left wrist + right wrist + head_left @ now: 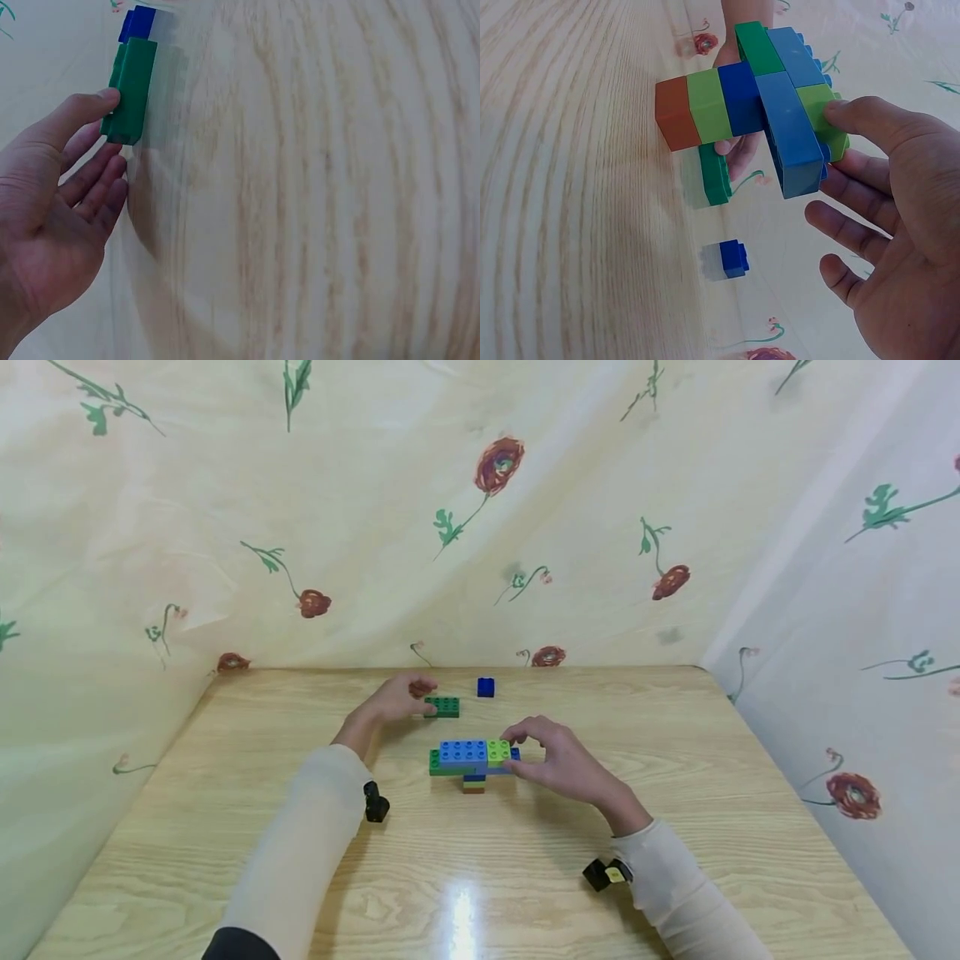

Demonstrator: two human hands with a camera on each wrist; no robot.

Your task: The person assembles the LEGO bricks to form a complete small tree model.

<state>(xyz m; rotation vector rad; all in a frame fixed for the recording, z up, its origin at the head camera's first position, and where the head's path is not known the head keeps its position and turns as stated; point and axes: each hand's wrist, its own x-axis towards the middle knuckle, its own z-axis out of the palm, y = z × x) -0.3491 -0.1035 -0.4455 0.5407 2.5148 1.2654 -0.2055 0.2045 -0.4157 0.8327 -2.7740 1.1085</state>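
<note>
A brick structure stands on the table: a stacked column of orange, lime and dark blue bricks (740, 97) carries a crosspiece of green and light blue bricks (463, 752). At its right end on top, my right hand (558, 760) pinches a lime brick (817, 112) between thumb and index finger; the other fingers are spread loosely. Behind the structure lies a loose green brick (446, 707). My left hand (393, 697) is at that brick's left end, thumb tip against it in the left wrist view, with the other fingers apart from it and loosely extended.
A small dark blue brick (486, 687) sits at the back of the wooden table (465, 860), just right of the loose green one. A flower-printed cloth (360, 510) hangs behind the table's far edge and along its sides.
</note>
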